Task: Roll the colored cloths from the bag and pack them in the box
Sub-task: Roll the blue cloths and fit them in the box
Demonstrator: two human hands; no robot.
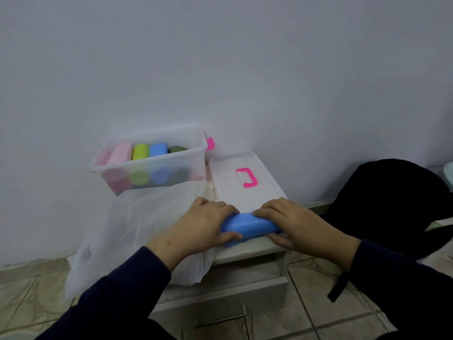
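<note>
Both hands' grip curled round blue cloth roll (pixel 248 226): left hand (pixel 199 225) one end, right hand (pixel 297 223) other.

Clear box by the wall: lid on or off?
Off. The clear box stands open-topped with rolled cloths showing inside; its lid, with the pink handle, lies flat beside it.

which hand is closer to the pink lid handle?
Right. The right hand grips the blue roll just below the lid handle; the left hand grips the roll's other end, further to the left.
</note>
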